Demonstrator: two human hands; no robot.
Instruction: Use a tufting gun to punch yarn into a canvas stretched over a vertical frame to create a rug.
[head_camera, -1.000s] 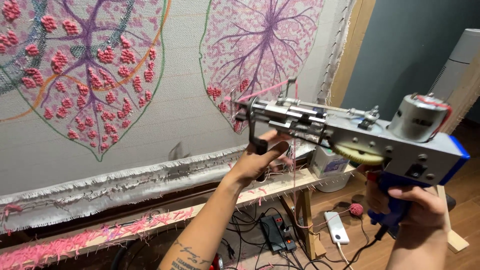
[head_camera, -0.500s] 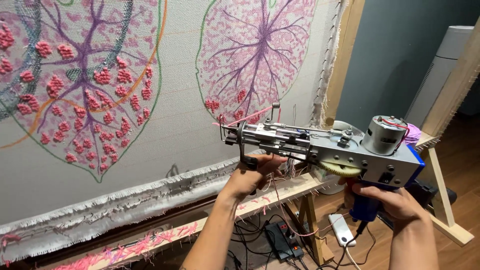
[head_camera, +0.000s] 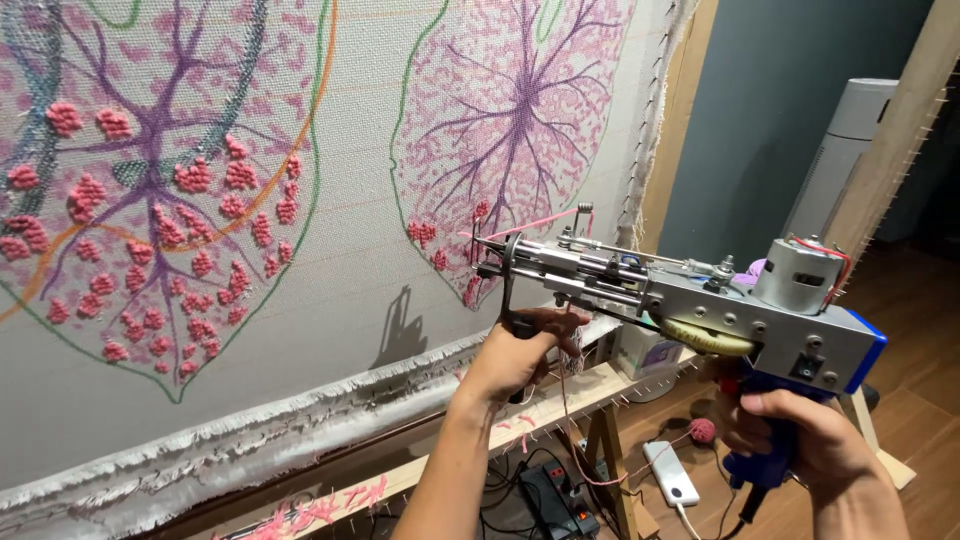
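The left hand (head_camera: 515, 362) is wrapped tight around the black front handle of a grey metal tufting gun with a blue rear housing (head_camera: 690, 305), fingers curled shut on it. The right hand (head_camera: 800, 440) is clenched around the blue pistol grip below the gun's back end. Ahead of the left grip, the gun's needle tip points at a grey stretched backing cloth with pink and purple leaf patterns (head_camera: 330, 250), close to it; contact cannot be told. A thin pink yarn strand (head_camera: 575, 400) hangs just right of the left hand. Below both grips runs the pale wooden frame rail (head_camera: 590, 385).
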